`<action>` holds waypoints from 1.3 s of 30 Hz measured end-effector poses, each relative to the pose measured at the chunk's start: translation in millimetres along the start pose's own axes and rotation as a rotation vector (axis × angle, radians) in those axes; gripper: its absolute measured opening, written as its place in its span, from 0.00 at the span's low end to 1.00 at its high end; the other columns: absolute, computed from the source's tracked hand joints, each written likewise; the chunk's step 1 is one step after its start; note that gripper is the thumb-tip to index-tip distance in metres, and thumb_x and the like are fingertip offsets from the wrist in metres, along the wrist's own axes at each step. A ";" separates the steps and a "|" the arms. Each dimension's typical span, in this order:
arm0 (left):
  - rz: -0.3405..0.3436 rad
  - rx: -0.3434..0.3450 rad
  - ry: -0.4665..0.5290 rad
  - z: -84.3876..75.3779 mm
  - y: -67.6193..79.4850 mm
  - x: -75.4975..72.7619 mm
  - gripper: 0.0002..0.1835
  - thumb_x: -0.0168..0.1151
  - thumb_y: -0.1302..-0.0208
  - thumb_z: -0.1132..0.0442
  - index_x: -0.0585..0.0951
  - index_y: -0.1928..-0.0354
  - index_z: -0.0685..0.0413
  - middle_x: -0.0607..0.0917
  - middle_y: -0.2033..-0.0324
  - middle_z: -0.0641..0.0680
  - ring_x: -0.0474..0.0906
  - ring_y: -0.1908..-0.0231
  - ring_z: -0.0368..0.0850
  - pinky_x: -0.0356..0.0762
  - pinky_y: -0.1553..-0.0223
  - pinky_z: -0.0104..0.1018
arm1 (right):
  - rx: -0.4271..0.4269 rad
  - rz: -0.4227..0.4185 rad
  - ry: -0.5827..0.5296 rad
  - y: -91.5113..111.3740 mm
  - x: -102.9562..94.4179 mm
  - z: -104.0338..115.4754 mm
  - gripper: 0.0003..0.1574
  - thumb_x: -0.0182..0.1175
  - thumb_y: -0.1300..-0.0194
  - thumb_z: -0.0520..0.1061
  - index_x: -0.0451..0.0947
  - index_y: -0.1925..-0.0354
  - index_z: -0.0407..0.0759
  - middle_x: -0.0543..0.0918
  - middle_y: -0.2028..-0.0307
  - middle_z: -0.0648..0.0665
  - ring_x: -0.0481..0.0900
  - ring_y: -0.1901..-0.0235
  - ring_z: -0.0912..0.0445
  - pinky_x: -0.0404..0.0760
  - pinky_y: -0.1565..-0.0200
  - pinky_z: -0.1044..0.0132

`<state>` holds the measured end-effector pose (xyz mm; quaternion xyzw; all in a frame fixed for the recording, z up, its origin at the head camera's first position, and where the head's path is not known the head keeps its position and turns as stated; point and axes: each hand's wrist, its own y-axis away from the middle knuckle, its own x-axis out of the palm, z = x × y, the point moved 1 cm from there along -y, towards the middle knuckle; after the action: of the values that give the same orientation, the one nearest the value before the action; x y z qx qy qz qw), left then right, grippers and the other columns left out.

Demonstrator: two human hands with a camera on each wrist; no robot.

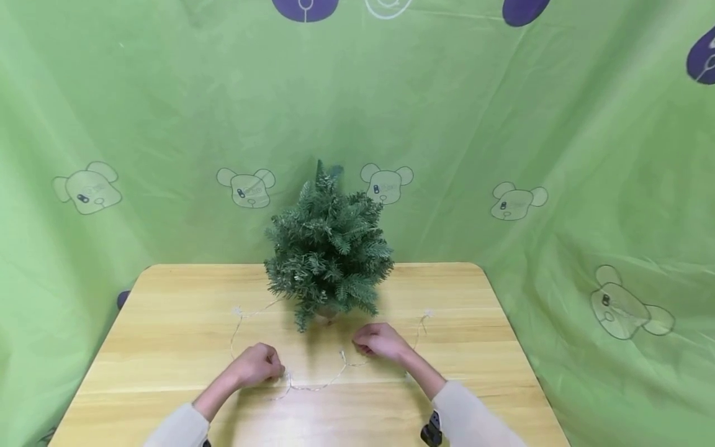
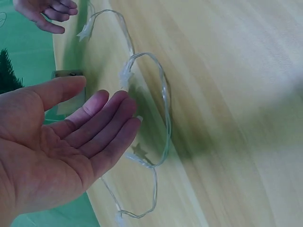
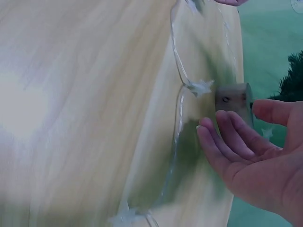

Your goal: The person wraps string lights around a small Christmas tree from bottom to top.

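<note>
A clear-wired string of star lights lies in a loose curve on the table in front of a small artificial Christmas tree. My left hand is beside one star at the near left; in the left wrist view its thumb and fingers stand apart with nothing between them. My right hand is close over the wire, just in front of the tree's wooden base. The right wrist view shows its fingers loosely bent and holding nothing, near a white star. Part of the string is hidden behind the tree.
The light wooden table has rounded far corners. A green curtain with bear-head prints hangs behind it and along its sides. More stars lie on the table, including a far-left star and a right-hand star.
</note>
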<state>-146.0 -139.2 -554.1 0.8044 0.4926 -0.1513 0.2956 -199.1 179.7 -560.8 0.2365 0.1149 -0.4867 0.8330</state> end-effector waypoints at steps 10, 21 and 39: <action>0.045 0.005 -0.004 -0.4 2.8 10.6 0.04 0.64 0.45 0.74 0.81 0.75 0.62 0.83 0.79 0.57 0.70 0.81 0.40 0.70 0.78 0.29 | 0.019 -0.039 0.092 -1.1 19.5 -4.9 0.14 0.64 0.40 0.39 0.85 0.57 0.33 0.88 0.65 0.38 0.84 0.66 0.46 0.85 0.61 0.57; 0.041 -0.004 -0.079 2.7 2.2 21.1 0.08 0.70 0.50 0.75 0.81 0.78 0.58 0.82 0.81 0.52 0.76 0.80 0.46 0.76 0.74 0.34 | 0.050 -0.077 0.121 -2.9 29.6 -10.4 0.10 0.69 0.51 0.35 0.86 0.65 0.37 0.88 0.69 0.45 0.84 0.71 0.52 0.82 0.67 0.66; -0.054 0.072 -0.154 13.7 -7.1 35.4 0.14 0.76 0.61 0.75 0.79 0.76 0.56 0.77 0.82 0.47 0.71 0.77 0.44 0.70 0.68 0.40 | 0.060 -0.108 0.198 -0.3 38.4 -16.2 0.13 0.75 0.59 0.34 0.86 0.69 0.39 0.88 0.72 0.48 0.79 0.72 0.58 0.81 0.67 0.66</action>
<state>-135.0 -120.5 -586.0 0.7867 0.4843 -0.2384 0.2995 -179.6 158.7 -591.1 0.3019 0.1947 -0.5085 0.7825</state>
